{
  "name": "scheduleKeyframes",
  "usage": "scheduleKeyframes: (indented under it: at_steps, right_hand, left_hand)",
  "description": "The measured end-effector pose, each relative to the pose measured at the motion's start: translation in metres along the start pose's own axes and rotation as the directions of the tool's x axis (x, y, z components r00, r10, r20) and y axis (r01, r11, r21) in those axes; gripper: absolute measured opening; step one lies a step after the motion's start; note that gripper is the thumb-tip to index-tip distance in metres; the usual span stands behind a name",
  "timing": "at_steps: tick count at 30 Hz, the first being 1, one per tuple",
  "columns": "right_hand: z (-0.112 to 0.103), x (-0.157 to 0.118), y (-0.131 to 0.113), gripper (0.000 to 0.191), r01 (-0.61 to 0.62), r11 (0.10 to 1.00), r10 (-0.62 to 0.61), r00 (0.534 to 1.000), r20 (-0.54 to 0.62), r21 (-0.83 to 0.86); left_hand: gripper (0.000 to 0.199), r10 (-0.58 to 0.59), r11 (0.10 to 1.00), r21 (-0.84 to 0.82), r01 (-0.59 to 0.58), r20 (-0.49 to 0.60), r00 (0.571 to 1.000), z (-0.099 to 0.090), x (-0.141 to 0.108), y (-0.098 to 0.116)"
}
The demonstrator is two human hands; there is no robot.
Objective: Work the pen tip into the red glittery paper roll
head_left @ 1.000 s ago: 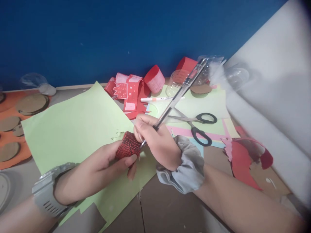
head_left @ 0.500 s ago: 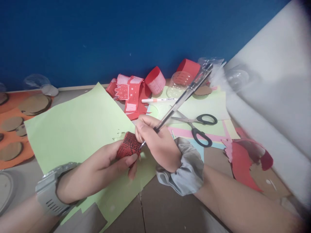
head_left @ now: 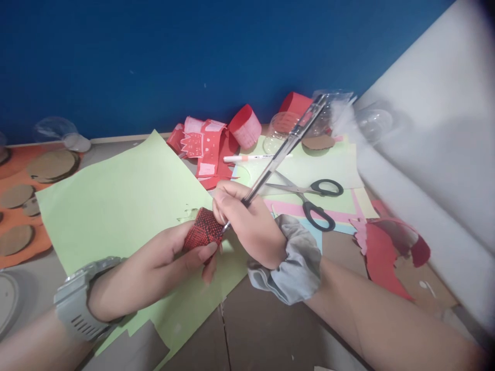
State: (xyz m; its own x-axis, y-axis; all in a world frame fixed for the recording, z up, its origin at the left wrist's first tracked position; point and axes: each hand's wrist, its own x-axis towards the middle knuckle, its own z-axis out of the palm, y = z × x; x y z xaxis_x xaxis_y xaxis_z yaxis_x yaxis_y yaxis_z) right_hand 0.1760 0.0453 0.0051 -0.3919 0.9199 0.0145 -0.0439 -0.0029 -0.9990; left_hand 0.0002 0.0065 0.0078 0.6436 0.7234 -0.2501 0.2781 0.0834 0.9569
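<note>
Between the thumb and fingers of my left hand [head_left: 166, 265] is a small red piece [head_left: 203, 232] covered in black crosshatched lines. My right hand [head_left: 247, 219] grips a clear pen [head_left: 284, 149], its tip touching the right edge of the red piece and its back end slanting up to the right. Beneath both hands lies light green paper [head_left: 127, 190], with a few dark marks near the red piece.
Black-handled scissors [head_left: 305, 191] lie open on coloured sheets at right, near a white marker [head_left: 247, 158]. Red and pink paper cutouts [head_left: 209, 147] sit behind. Cardboard discs [head_left: 52, 165] rest on orange paper at left; torn red paper [head_left: 381, 255] lies far right.
The pen's back end has swung slightly left, its tip still at the red piece. The whole view has shifted a little, and both hands keep their grips.
</note>
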Motion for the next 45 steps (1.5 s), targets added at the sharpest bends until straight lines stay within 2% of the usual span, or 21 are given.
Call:
scheduleKeyframes:
  at_steps: [20, 22, 27, 31, 35, 39, 42, 45]
  right_hand:
    - [-0.001, 0.001, 0.002, 0.037, -0.007, 1.000, 0.007, 1.000, -0.006, 0.027]
    - [-0.001, 0.003, 0.005, 0.037, -0.012, 0.995, 0.016, 0.999, -0.043, 0.096]
    - [0.002, 0.006, 0.010, 0.036, 0.052, 0.945, 0.035, 0.966, -0.257, 0.323]
    - [0.003, 0.004, 0.010, 0.034, 0.087, 0.948, 0.029, 0.935, -0.352, 0.307]
    - [0.006, -0.002, 0.006, 0.033, 0.178, 0.949, -0.094, 0.947, -0.307, 0.259]
    - [0.009, -0.007, 0.004, 0.033, 0.227, 0.941, -0.161, 0.953, -0.257, 0.251]
    - [0.009, -0.007, 0.005, 0.033, 0.212, 0.942, -0.171, 0.970, -0.172, 0.261]
    - [0.007, -0.005, 0.006, 0.034, 0.144, 0.953, -0.113, 0.985, -0.127, 0.266]
  left_hand:
    - [0.031, 0.013, 1.000, 0.014, -0.013, -0.009, 1.000, 0.000, 0.001, -0.001]
    - [0.033, 0.032, 0.999, 0.025, -0.032, -0.019, 0.999, 0.000, 0.002, -0.001]
    - [0.026, 0.069, 0.996, 0.056, -0.067, -0.023, 0.997, 0.001, 0.003, -0.001]
    - [0.020, 0.064, 0.995, 0.079, -0.063, -0.004, 0.998, 0.001, 0.004, 0.001]
    - [0.024, 0.059, 0.988, 0.145, -0.059, 0.004, 0.998, 0.001, 0.003, 0.001]
    - [0.027, 0.070, 0.981, 0.183, -0.070, 0.005, 0.998, 0.002, 0.001, -0.001]
    - [0.028, 0.074, 0.979, 0.187, -0.076, 0.018, 0.997, 0.003, 0.001, -0.002]
    - [0.027, 0.051, 0.980, 0.190, -0.052, 0.010, 0.999, 0.003, 0.001, -0.002]
